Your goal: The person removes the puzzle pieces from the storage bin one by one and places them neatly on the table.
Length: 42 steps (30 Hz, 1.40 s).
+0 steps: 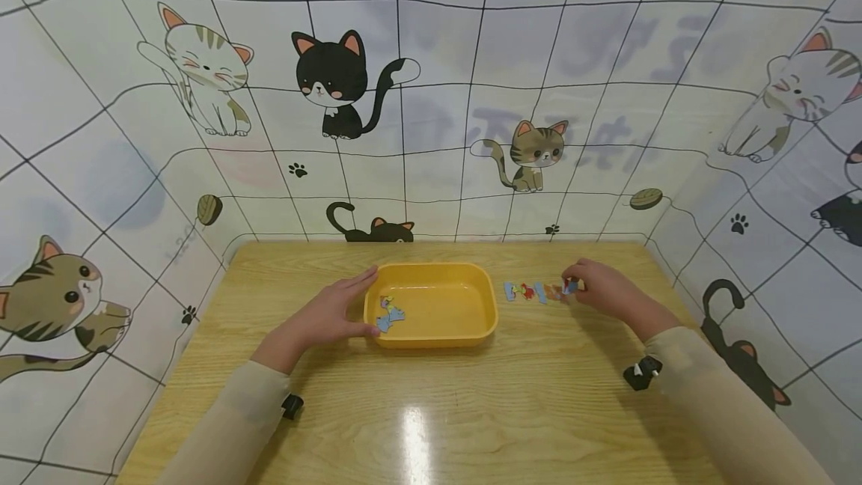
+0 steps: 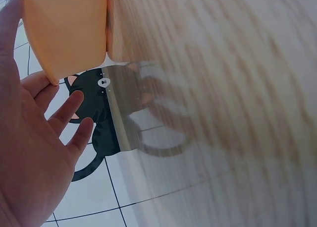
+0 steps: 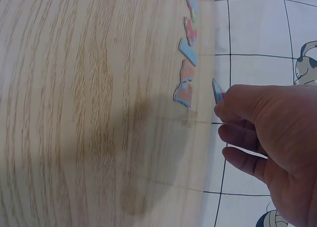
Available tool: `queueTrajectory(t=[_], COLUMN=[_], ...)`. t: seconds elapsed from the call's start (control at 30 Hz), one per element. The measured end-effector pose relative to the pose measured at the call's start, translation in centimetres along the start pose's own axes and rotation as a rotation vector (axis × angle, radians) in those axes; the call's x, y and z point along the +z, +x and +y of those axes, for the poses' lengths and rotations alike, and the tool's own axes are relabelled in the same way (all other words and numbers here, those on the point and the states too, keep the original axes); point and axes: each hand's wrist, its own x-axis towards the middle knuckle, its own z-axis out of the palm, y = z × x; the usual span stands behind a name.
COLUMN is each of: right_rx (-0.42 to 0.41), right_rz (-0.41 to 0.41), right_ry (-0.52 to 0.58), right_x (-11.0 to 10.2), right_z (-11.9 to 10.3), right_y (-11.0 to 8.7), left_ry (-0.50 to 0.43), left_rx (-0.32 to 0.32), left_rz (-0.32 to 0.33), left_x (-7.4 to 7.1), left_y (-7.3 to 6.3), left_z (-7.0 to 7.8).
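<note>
A yellow plastic tray point(image 1: 431, 343) stands on the table with several small puzzle pieces point(image 1: 390, 316) at its left end. My left hand point(image 1: 330, 313) holds the tray's left end, thumb at the front corner and fingers at the back one. In the left wrist view, the tray point(image 2: 67, 33) meets the fingertips, and two fingers stick out free. Right of the tray runs a row of flat puzzle pieces point(image 1: 527, 292), mostly light blue with red and orange. At the row's right end, my right hand point(image 1: 602, 290) pinches another puzzle piece point(image 3: 217, 92), held above the tabletop.
The wood-grain table point(image 1: 431, 410) has a glossy top that reflects light near its front. A white wall covering point(image 1: 444, 118) with cats and grid lines borders it at the back and sides. Dark wrist devices point(image 1: 643, 373) sit at both sleeves.
</note>
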Motion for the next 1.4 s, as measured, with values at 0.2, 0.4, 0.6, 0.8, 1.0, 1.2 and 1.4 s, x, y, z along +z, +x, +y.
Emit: queueTrajectory(t=[0.2, 0.4, 0.6, 0.8, 1.0, 1.2, 1.4], right_rx=[0.019, 0.061, 0.093, 0.087, 0.091, 0.084, 0.089], right_rz=[-0.009, -0.046, -0.085, -0.085, -0.084, -0.076, -0.074], right_ry=[-0.023, -0.047, -0.054, -0.05, -0.052, -0.05, -0.04], right_x=[0.1, 0.4, 1.5, 1.9, 2.2, 2.5, 2.7], right_z=[0.8, 1.5, 2.6, 3.1, 3.1, 3.2, 3.5], right_y=[-0.2, -0.1, 0.1, 0.2, 0.3, 0.3, 0.6], left_ry=[-0.006, -0.002, -0.002, -0.006, -0.005, -0.007, 0.002], left_rx=[-0.008, -0.013, -0.003, 0.008, 0.005, -0.007, 0.001], left_rz=[0.001, -0.004, -0.001, 0.003, 0.004, 0.004, 0.006], left_x=[0.1, 0.0, 0.1, 0.0, 0.0, 0.0, 0.0], left_y=[0.0, -0.1, 0.0, -0.1, -0.1, -0.1, -0.1], left_z=[0.0, 0.0, 0.0, 0.1, 0.1, 0.2, 0.2])
